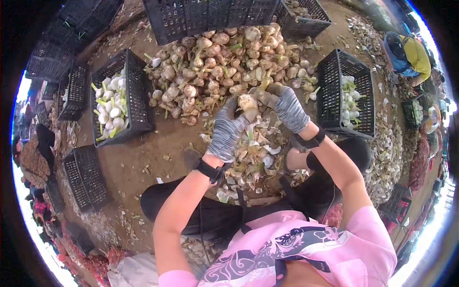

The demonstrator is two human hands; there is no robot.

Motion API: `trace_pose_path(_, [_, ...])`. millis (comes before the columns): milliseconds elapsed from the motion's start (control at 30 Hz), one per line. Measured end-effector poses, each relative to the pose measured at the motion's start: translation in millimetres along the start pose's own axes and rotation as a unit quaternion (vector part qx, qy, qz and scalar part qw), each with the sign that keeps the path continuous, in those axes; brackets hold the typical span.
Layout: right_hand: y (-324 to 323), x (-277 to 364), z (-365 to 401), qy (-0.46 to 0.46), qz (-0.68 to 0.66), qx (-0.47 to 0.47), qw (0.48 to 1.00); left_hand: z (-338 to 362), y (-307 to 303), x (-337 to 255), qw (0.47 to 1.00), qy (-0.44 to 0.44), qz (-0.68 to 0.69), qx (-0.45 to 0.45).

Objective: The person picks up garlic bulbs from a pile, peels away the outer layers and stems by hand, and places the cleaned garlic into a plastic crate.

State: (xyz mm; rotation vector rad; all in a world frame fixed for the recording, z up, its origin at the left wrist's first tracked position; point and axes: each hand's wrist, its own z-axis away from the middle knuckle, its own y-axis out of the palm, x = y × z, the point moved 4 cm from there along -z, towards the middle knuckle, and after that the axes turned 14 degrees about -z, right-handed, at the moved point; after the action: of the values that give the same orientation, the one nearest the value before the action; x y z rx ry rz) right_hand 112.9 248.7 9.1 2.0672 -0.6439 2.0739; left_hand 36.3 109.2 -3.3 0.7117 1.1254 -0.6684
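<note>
My left hand (228,126), in a grey glove, is closed round a garlic bulb (247,102) in front of the large heap of unpeeled garlic (210,64). On the bulb's right side, my right hand (289,106), gloved too, has its fingers closed at the bulb and its stem; fingertips are partly hidden. The stem (263,85) points up and away from me. Loose peeled skins and leaves (258,148) lie on the ground below both hands.
Black crates with white garlic stand at left (138,95) and right (357,71). A large black crate (210,19) stands behind the heap. Empty-looking crates (86,177) lie at lower left. Another person in a yellow top (417,55) is at upper right.
</note>
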Motion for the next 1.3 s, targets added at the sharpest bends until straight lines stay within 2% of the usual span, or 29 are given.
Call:
trace_pose_path(33, [-3,15,3,-0.001,0.003,-0.002,1.000,2,-1,-1,1.000,0.003,0.001,0.003])
trace_pose_path(100, [-6,23,8,0.087,-0.111,-0.004,0.990,11,6,-10,0.982,-0.056,0.164,0.079])
trace_pose_path(133, [-11,26,7,0.022,-0.048,0.006,0.999,10,10,-11,0.971,-0.066,0.214,0.085])
trace_pose_path(167, [-13,27,10,0.023,-0.047,0.005,0.999,9,10,-10,0.971,-0.066,0.214,0.086])
trace_pose_path(233, [-15,23,15,0.108,-0.178,0.002,0.978,8,13,-9,0.955,-0.064,0.259,0.132])
trace_pose_path(300, [-14,31,15,0.140,-0.212,-0.002,0.967,11,13,-16,0.958,-0.067,0.245,0.134])
trace_pose_path(400, [-8,30,14,0.104,-0.219,0.019,0.970,11,15,-23,0.968,-0.028,0.229,0.101])
trace_pose_path(467, [-3,22,15,0.076,-0.252,-0.024,0.965,12,13,-30,0.995,0.077,0.057,0.038])
trace_pose_path(500, [-5,17,15,0.077,-0.253,-0.026,0.964,11,11,-28,0.995,0.074,0.056,0.039])
trace_pose_path(567, [-8,20,11,-0.031,-0.013,0.007,0.999,6,3,-19,0.998,0.041,0.044,0.025])
trace_pose_path(600, [-2,16,14,0.085,-0.139,-0.017,0.987,3,3,-12,0.998,0.001,0.067,0.008])
trace_pose_path(633, [-1,14,15,0.087,-0.140,-0.016,0.986,2,1,-10,0.998,-0.001,0.066,0.006])
trace_pose_path(700, [2,22,16,-0.023,0.026,-0.015,0.999,1,-2,-10,0.999,-0.004,0.037,-0.002])
trace_pose_path(733, [4,23,20,-0.006,0.027,-0.003,1.000,-2,-3,-10,0.999,-0.006,0.037,-0.005])
trace_pose_path(767, [7,22,22,-0.005,0.025,0.001,1.000,-4,-5,-10,0.992,-0.113,0.056,-0.017])
trace_pose_path(833, [13,14,25,0.049,-0.082,0.016,0.995,-2,-8,-7,0.942,-0.320,0.092,-0.040])
trace_pose_path(900, [14,17,26,0.071,-0.115,0.026,0.990,-8,-22,10,0.948,-0.314,0.048,-0.037])
trace_pose_path(967, [14,10,23,0.098,-0.181,0.026,0.978,-16,-26,7,0.980,-0.200,-0.018,0.008])
trace_pose_path(1000, [14,8,21,0.076,-0.239,0.024,0.968,-10,-21,-9,0.996,-0.008,-0.045,-0.077])
trace_pose_path(1033, [13,8,22,0.076,-0.238,0.023,0.968,-10,-21,-8,0.996,-0.007,-0.045,-0.076])
trace_pose_path(1100, [11,16,21,0.098,-0.230,0.004,0.968,-7,-8,-28,0.976,0.122,-0.167,0.072])
trace_pose_path(1133, [8,17,21,0.098,-0.231,0.000,0.968,-3,-7,-26,0.989,0.039,-0.133,0.060])
trace_pose_path(1233, [-8,20,17,0.048,-0.231,-0.018,0.972,3,-2,-25,0.985,0.051,-0.130,0.100])
trace_pose_path(1267, [-15,15,17,0.124,-0.395,-0.050,0.909,3,-2,-25,0.985,0.050,-0.130,0.103])
trace_pose_path(1300, [-22,8,18,0.195,-0.545,-0.080,0.811,3,-3,-24,0.988,0.038,-0.116,0.097])
